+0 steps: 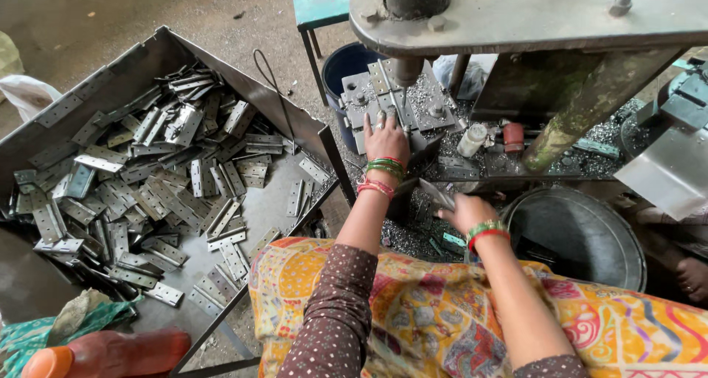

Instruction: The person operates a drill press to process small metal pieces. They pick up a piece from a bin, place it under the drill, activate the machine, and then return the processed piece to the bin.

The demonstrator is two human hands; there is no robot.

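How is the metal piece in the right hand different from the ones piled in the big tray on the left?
The metal plate in the right hand is a single piece, held up off any surface. The hinge plates in the metal tray number many, lying loose, overlapping and pointing every way. Both look like flat grey metal strips.

Your left hand and right hand each wear green and red bangles at the wrist; your sleeves are brown with pale dots, possibly printed, over bright orange-yellow patterned cloth.
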